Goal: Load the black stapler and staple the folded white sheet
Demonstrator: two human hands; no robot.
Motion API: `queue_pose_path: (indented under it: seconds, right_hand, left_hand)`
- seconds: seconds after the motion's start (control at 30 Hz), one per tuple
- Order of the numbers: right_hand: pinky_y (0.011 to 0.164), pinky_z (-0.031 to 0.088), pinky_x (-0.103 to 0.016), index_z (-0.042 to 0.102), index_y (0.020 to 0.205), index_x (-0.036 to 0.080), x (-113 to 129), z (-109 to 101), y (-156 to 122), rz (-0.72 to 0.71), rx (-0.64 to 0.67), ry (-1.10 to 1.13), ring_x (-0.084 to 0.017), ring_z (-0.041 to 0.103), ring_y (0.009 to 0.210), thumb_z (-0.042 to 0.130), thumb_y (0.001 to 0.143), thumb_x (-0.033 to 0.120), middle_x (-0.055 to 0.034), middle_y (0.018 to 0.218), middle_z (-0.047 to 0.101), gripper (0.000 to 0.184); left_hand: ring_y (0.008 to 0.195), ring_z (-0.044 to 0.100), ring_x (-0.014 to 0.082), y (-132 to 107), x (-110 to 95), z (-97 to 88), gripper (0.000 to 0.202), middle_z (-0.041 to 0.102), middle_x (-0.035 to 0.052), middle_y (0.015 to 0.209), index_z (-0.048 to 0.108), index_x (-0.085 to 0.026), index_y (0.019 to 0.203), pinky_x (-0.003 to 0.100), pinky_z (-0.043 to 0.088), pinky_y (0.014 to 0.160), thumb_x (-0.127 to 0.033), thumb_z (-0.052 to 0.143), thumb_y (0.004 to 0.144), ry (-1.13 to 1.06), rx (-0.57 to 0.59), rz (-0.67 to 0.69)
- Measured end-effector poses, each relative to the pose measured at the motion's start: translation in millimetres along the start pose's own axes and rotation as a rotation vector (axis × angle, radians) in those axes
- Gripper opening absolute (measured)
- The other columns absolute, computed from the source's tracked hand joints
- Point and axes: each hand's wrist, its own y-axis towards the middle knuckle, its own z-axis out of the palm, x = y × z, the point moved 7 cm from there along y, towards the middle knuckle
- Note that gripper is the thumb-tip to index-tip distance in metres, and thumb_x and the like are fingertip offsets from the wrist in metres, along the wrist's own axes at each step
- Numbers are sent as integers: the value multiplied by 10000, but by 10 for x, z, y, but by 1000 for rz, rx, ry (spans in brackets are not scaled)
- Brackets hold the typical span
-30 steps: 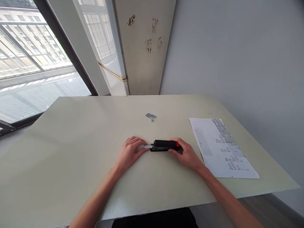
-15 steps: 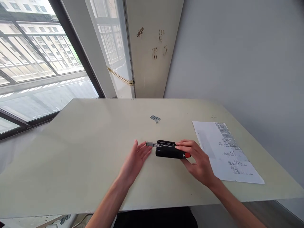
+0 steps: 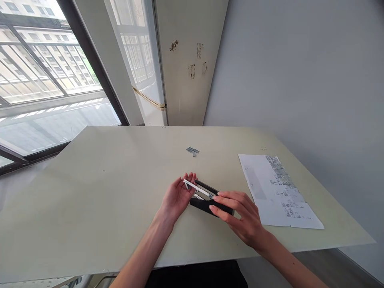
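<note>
A black stapler (image 3: 204,205) is swung open above the table, its metal staple channel (image 3: 198,189) showing between the top and the base. My right hand (image 3: 244,218) grips it at the hinge end, thumb and fingers closed around it. Palm up, my left hand (image 3: 177,200) lies open at the stapler's front end, its fingers stretched behind the channel's tip. Whether those fingers touch the metal I cannot tell. Beyond both hands, several strips of staples (image 3: 193,151) lie in a small heap on the table.
A printed sheet of paper (image 3: 258,180) lies on the pale table (image 3: 105,208), right of my right hand. At the table's far side stands a fridge (image 3: 183,96). A window (image 3: 45,72) is at the left and a grey wall (image 3: 294,72) at the right.
My right hand has turned the stapler so its open side and channel face me more. The left hand has come slightly right, closer around the channel's tip.
</note>
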Motion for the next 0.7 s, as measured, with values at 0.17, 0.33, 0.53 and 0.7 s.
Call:
queue_pose_path:
  seconds: [0.17, 0.33, 0.53, 0.7]
  right_hand:
    - [884, 600, -413, 676, 1360, 399, -6, 7, 41, 8, -17, -22, -242, 746, 1151, 634, 968, 54, -17, 1169, 805, 524]
    - [893, 617, -483, 697, 1321, 444, -119, -112, 87, 151, -115, 67, -281, 726, 1156, 644, 931, 27, -17, 1169, 779, 573]
    - [917, 625, -532, 748, 1109, 354, -453, 12, 13, 579, -225, 348, -313, 681, 1190, 738, 921, 196, -71, 1199, 719, 245]
    - [957, 594, -510, 748, 1072, 309, -661, 332, -32, 755, -207, 454, -295, 690, 1152, 796, 889, 297, -80, 1201, 718, 189]
  left_hand:
    - [1064, 742, 204, 67, -13, -61, 169, 736, 125, 1035, 688, -155, 870, 345, 607, 981, -108, 542, 939, 50, -22, 13]
    - [925, 713, 170, 23, -189, -220, 143, 702, 92, 977, 672, -171, 843, 312, 587, 885, -173, 566, 940, 170, -22, 91]
    - [585, 406, 97, -140, -454, -337, 174, 451, -46, 706, 711, -187, 974, 238, 399, 576, -350, 654, 951, 419, -1, 241]
    - [672, 395, 131, -204, -542, -132, 530, 400, -51, 774, 595, -249, 1451, 253, 390, 655, -413, 627, 948, 1013, 26, 509]
